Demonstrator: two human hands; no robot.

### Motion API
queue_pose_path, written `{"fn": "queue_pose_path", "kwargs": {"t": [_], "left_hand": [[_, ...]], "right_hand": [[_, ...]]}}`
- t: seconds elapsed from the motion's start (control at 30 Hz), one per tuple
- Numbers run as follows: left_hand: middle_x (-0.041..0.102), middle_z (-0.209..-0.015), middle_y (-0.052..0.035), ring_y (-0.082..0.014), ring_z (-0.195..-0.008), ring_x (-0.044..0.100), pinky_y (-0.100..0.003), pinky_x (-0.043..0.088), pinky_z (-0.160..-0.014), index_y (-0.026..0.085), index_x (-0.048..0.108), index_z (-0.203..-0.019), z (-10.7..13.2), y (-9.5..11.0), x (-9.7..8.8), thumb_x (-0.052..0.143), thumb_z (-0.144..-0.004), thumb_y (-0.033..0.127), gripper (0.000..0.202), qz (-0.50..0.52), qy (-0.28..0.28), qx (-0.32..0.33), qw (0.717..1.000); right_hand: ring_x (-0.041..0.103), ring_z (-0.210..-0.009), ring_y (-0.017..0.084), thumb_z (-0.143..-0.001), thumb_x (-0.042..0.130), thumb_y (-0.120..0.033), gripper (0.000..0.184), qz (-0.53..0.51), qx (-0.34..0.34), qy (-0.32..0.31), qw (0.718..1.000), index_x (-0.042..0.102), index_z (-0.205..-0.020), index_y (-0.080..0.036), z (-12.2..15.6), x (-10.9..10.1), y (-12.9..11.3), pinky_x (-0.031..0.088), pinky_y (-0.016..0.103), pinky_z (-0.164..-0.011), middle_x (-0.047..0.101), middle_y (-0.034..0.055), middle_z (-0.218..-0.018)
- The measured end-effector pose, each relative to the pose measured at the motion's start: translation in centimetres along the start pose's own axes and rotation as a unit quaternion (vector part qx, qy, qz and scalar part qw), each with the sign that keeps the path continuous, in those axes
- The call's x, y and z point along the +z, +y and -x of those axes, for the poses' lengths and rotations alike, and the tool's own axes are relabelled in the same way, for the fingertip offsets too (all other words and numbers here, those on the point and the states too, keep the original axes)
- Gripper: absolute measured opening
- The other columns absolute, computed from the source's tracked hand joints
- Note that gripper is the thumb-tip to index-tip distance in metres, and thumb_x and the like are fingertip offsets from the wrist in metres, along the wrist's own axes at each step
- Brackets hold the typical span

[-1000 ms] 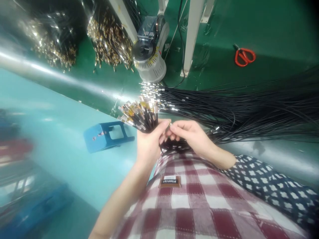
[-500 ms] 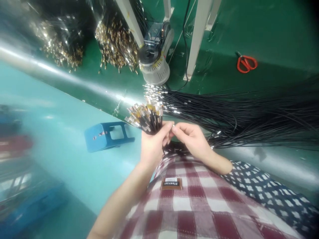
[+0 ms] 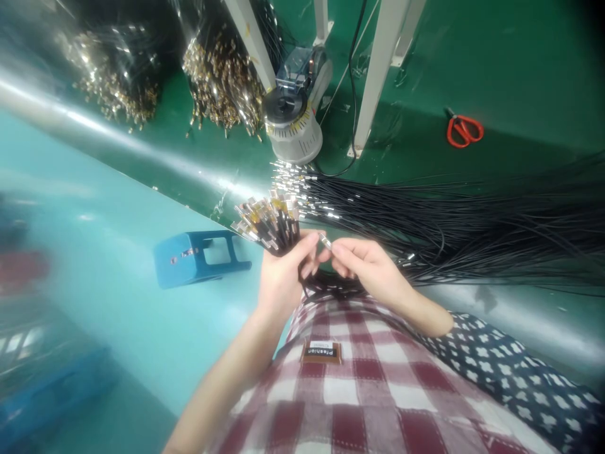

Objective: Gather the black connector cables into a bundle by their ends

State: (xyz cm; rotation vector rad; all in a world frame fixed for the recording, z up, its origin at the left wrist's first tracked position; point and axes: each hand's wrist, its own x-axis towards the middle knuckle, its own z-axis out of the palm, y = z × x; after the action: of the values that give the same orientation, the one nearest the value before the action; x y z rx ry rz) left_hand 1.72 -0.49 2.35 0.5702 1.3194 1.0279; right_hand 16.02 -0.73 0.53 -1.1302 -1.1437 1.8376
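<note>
My left hand [image 3: 283, 271] is closed round a bundle of black cables [image 3: 269, 221], whose metal tips and bits of yellow tape fan out above the fist. Between the two hands shows a small silvery connector [image 3: 325, 241], pinched by the fingertips of my right hand [image 3: 363, 265] and close to my left thumb. Whether the left thumb touches it, I cannot tell. Below the hands the bundle's black cables [image 3: 331, 285] run across the front of the checked apron [image 3: 368, 391].
A thick spread of black cables [image 3: 449, 221] with silvery ends lies on the green table [image 3: 520, 82]. Behind it stand a grey tape dispenser [image 3: 295, 135] and white legs [image 3: 378, 82]. Red-handled scissors [image 3: 464, 131] lie at right, gold-tipped cable bundles [image 3: 222, 82] at left, and a blue stool [image 3: 189, 258] below.
My hands have drawn slightly apart, the left shifting a little to the left. The silvery connector now shows more clearly between the fingertips.
</note>
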Motion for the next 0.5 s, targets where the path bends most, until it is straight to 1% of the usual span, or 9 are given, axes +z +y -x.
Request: {"fn": "queue_pose_path", "kwargs": {"t": [0.07,0.13,0.2,0.3,0.4,0.5], "left_hand": [[0.046,-0.051,0.0038,-0.0034,-0.039,0.035,-0.02,0.026,-0.039,0.012,0.067,-0.075,-0.1,0.0,0.0,0.071,-0.072,0.025,0.013,-0.008,0.005,0.007,1.0],[0.047,-0.051,0.0038,-0.0036,-0.039,0.035,-0.02,0.025,-0.038,0.013,0.065,-0.072,-0.2,-0.1,0.0,0.072,-0.071,0.024,0.013,-0.018,0.013,0.019,1.0],[0.047,-0.05,0.0038,-0.0036,-0.039,0.035,-0.02,0.026,-0.038,0.013,0.063,-0.068,-0.2,-0.2,0.1,0.072,-0.071,0.023,0.014,-0.029,0.014,0.035,0.999],[0.047,-0.05,0.0039,-0.0037,-0.038,0.035,-0.021,0.031,-0.04,0.014,0.06,-0.066,0.0,-0.4,0.2,0.07,-0.073,0.023,0.016,-0.053,0.003,0.048,0.997],[0.047,-0.049,0.0042,-0.004,-0.039,0.037,-0.021,0.033,-0.041,0.014,0.058,-0.066,0.3,-0.5,0.4,0.068,-0.075,0.023,0.016,-0.07,0.003,0.05,0.996],[0.045,-0.049,0.0049,-0.0041,-0.039,0.038,-0.02,0.034,-0.042,0.014,0.057,-0.066,0.7,-0.7,0.5,0.067,-0.076,0.021,0.016,-0.062,0.007,0.054,0.997]], "right_hand": [[0.036,-0.05,0.008,-0.089,0.049,-0.043,0.036,0.005,0.008,-0.001,1.0,0.062,-0.071,-0.015,0.0,0.0,0.0,0.03,0.022,-0.049,0.045,-0.0042,-0.054],[0.038,-0.051,0.009,-0.089,0.051,-0.043,0.037,0.02,0.003,0.006,1.0,0.06,-0.066,-0.016,0.1,0.0,0.1,0.032,0.022,-0.05,0.046,-0.0037,-0.055],[0.04,-0.052,0.009,-0.089,0.051,-0.041,0.037,0.045,-0.019,0.028,0.998,0.058,-0.063,-0.016,0.3,0.1,0.2,0.033,0.023,-0.052,0.046,-0.0036,-0.055],[0.044,-0.056,0.011,-0.091,0.048,-0.036,0.032,0.106,-0.06,0.073,0.99,0.061,-0.069,-0.017,0.6,0.3,0.4,0.036,0.024,-0.056,0.051,-0.0022,-0.058],[0.052,-0.062,0.013,-0.092,0.047,-0.029,0.027,0.206,-0.1,0.115,0.967,0.062,-0.074,-0.017,1.0,0.5,0.3,0.039,0.025,-0.061,0.06,0.0015,-0.068],[0.053,-0.061,0.013,-0.091,0.048,-0.024,0.024,0.302,-0.13,0.134,0.935,0.061,-0.073,-0.017,1.1,0.4,0.0,0.039,0.025,-0.062,0.062,0.0029,-0.069]]}}
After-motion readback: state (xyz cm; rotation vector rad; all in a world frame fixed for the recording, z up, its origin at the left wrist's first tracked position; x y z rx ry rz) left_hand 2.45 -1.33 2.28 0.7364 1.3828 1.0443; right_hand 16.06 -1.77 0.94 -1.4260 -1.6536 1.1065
